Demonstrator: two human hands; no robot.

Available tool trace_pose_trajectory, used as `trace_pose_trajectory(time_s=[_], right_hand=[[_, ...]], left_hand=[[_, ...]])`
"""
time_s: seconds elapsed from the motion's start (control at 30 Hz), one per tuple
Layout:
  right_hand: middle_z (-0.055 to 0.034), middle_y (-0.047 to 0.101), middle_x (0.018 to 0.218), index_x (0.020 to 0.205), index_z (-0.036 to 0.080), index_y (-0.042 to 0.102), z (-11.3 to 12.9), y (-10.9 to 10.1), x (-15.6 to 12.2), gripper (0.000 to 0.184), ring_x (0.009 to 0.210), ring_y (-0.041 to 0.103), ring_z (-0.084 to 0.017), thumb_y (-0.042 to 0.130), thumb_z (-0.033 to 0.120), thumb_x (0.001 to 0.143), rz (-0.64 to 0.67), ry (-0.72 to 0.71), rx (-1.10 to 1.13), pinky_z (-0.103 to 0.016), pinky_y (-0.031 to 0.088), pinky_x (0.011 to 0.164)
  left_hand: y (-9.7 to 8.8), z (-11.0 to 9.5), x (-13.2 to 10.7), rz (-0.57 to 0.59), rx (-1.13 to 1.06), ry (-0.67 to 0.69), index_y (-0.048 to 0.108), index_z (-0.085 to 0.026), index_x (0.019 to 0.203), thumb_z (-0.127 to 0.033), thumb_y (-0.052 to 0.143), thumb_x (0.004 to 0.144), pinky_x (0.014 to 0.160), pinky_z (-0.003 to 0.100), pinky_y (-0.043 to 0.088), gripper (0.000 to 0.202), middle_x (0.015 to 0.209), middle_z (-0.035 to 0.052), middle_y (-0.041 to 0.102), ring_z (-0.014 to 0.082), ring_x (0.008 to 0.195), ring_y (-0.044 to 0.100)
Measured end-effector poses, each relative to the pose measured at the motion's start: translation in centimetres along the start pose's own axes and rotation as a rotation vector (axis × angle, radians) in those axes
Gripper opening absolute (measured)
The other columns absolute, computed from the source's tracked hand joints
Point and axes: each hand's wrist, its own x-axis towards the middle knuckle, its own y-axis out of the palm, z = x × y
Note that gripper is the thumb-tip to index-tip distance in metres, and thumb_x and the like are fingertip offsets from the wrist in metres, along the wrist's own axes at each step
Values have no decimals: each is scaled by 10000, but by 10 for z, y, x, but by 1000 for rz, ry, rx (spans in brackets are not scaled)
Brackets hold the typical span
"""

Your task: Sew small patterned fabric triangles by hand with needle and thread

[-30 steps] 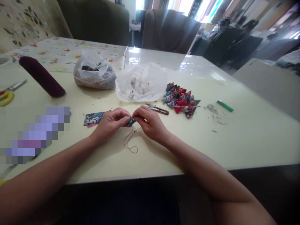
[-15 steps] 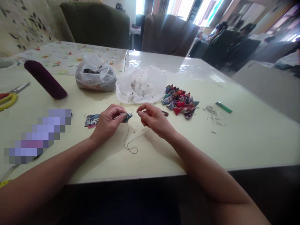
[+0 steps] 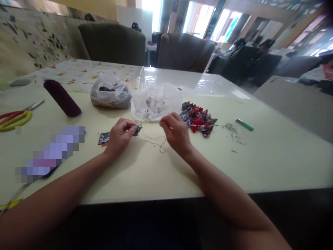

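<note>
My left hand (image 3: 122, 133) is closed, its thumb and fingers pinching a small folded patterned fabric piece (image 3: 139, 130) in blue-green and white. A dark thread (image 3: 157, 139) trails from this piece and loops on the table between my hands. My right hand (image 3: 176, 132) is raised to the right of it, fingertips pressed together; what they hold is too small to make out. Beside my left hand lies a flat patterned fabric patch (image 3: 103, 138), with a pinkish edge under it, partly covered by the hand. Beyond my right hand sits a cluster of colourful pointed fabric pieces (image 3: 199, 119).
Behind my hands are a white plastic bag with white stuffing (image 3: 156, 104) and a tied plastic bag (image 3: 110, 99). To the left are a dark purple thread cone (image 3: 62, 98), scissors (image 3: 19, 118) and a blurred-out phone-like object (image 3: 53, 152). A green cutter-like object (image 3: 244, 124) and thread scraps (image 3: 234, 133) lie right.
My right hand has moved away from the fabric piece, up and to the right. The thread loop has shifted right and up. The camera view has tilted slightly upward.
</note>
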Motion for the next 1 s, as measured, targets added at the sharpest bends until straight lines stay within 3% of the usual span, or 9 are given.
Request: trace_pose_trajectory(time_s=[0.13, 0.27, 0.5, 0.63, 0.77, 0.87, 1.0], right_hand=[[-81, 617, 881, 898, 172, 643, 14, 20, -14, 220, 818, 547, -183, 474, 220, 1030, 144, -242, -116, -300, 435, 760], [-63, 601, 824, 827, 170, 629, 17, 30, -19, 328, 780, 517, -174, 402, 207, 1060, 176, -320, -216, -294, 394, 743], [-65, 614, 838, 893, 183, 632, 15, 28, -17, 294, 810, 490, -199, 386, 168, 1053, 208, -398, -252, -339, 353, 737], [-43, 663, 886, 887, 217, 639, 28, 22, -18, 262, 864, 518, -197, 431, 152, 1033, 141, -596, -320, -354, 360, 756], [-24, 693, 965, 943, 240, 644, 59, 19, -24, 201, 968, 559, -194, 474, 153, 1007, 193, -805, -233, -341, 395, 796], [-12, 641, 780, 858, 215, 593, 84, 13, -32, 258, 754, 534, -158, 402, 71, 954, 322, -713, -37, -305, 396, 675], [10, 559, 684, 829, 210, 514, 108, -19, -44, 166, 631, 490, -122, 459, 71, 901, 514, -385, 388, -264, 400, 580]], left_hand=[[10, -6, -11, 112, 66, 121, 702, -176, 811, -336, 710, 841, 636, 270, 610, 162, 928, 46, 597, 150, 765, 634], [13, -9, -16, 150, 71, 137, 699, -178, 817, -343, 696, 859, 631, 262, 602, 170, 940, 55, 594, 150, 762, 630], [13, -14, -17, 193, 134, 182, 671, -188, 752, -308, 655, 870, 596, 240, 523, 169, 889, 62, 605, 175, 797, 609], [12, -14, -15, 206, 165, 207, 656, -188, 751, -240, 644, 817, 626, 255, 504, 85, 883, 52, 617, 188, 837, 603], [11, -6, -10, 129, 137, 125, 651, -187, 773, -251, 661, 805, 747, 301, 553, 72, 864, 24, 594, 172, 813, 589], [10, 0, -7, 88, -6, 20, 652, -174, 789, -338, 672, 826, 669, 294, 597, 169, 909, 19, 545, 151, 770, 592], [5, 6, -1, 42, -103, -33, 672, -156, 783, -367, 716, 794, 665, 290, 629, 216, 914, 14, 535, 127, 741, 597]])
